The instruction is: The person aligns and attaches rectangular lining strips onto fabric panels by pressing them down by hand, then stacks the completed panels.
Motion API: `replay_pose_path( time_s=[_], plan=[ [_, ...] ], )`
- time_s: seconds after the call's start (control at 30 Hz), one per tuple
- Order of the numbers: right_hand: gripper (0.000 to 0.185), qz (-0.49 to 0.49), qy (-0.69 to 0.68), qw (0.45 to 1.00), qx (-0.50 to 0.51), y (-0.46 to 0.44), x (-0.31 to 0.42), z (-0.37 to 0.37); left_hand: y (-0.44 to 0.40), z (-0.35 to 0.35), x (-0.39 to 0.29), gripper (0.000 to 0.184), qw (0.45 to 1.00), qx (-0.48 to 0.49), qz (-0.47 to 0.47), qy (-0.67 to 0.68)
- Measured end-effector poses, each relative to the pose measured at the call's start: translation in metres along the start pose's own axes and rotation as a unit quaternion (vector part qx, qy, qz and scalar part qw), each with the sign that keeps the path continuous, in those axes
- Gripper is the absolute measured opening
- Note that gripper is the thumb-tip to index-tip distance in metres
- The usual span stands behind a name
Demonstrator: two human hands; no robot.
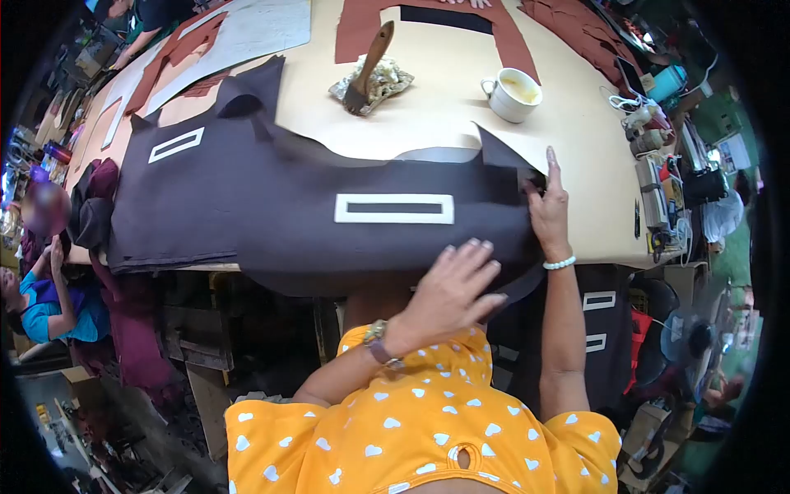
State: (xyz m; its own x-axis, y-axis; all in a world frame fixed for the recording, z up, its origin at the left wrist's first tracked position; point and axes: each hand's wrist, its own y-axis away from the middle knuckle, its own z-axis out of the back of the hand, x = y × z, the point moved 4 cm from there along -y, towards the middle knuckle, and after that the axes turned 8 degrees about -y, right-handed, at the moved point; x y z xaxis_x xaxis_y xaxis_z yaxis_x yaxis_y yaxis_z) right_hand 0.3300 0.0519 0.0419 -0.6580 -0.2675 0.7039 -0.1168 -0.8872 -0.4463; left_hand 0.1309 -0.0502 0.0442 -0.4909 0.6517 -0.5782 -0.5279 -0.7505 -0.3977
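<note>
A dark brown sheet of fabric or leather [288,214] lies across the near side of the table, its front edge hanging over. A white rectangular frame patch [395,209] sits on it near the middle, and a second white frame patch [176,146] lies further left. My left hand [457,288], wearing a watch, rests with fingers spread on the sheet's lower front part. At the sheet's right edge, my right hand [550,210] grips the material between thumb and fingers, one finger stretched upward. A corner of the sheet stands raised beside it.
A wooden-handled brush [370,70] rests on a crumpled, glue-covered piece. Right of it stands a white cup [515,95]. Reddish-brown cut pieces [358,33] lie at the far side, near another person's hand. Another person in blue [62,305] is at left.
</note>
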Motion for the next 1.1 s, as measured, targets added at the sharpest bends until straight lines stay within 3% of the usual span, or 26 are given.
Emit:
replay_pose_path(
  time_s=[0.1,0.13,0.27,0.37,0.47,0.6,0.7,0.8,1.1],
  plan=[
    [0.065,0.031,0.050,0.998,-0.021,-0.001,-0.026,0.022,0.005,0.018,0.031,0.044,0.994,-0.007,0.061,-0.095],
    [0.064,-0.052,-0.005,0.999,-0.003,-0.002,-0.028,0.027,0.008,0.023,0.043,0.045,0.989,-0.018,0.076,-0.128],
    [0.065,-0.065,-0.012,0.998,-0.008,-0.013,-0.046,0.035,0.013,0.037,0.070,0.047,0.965,-0.010,0.117,-0.234],
    [0.067,0.041,0.073,0.996,-0.016,-0.024,-0.054,0.032,0.008,0.041,0.081,0.047,0.958,-0.001,0.128,-0.256],
    [0.069,-0.223,0.185,0.952,0.103,-0.031,-0.033,0.031,0.005,0.038,0.090,0.045,0.957,0.004,0.131,-0.259],
    [0.070,0.031,0.284,0.956,-0.060,-0.040,-0.051,0.039,0.003,0.038,0.090,0.044,0.959,-0.002,0.136,-0.250],
    [0.070,0.126,0.256,0.952,-0.109,-0.066,-0.038,0.039,0.003,0.039,0.089,0.043,0.961,-0.003,0.145,-0.237],
    [0.063,0.083,0.304,0.949,-0.025,-0.100,-0.020,0.016,0.003,0.039,0.088,0.043,0.955,-0.012,0.150,-0.256],
    [0.082,-0.056,0.386,0.908,0.153,-0.155,-0.017,-0.041,0.004,0.041,0.088,0.043,0.952,-0.014,0.161,-0.261]
  ],
)
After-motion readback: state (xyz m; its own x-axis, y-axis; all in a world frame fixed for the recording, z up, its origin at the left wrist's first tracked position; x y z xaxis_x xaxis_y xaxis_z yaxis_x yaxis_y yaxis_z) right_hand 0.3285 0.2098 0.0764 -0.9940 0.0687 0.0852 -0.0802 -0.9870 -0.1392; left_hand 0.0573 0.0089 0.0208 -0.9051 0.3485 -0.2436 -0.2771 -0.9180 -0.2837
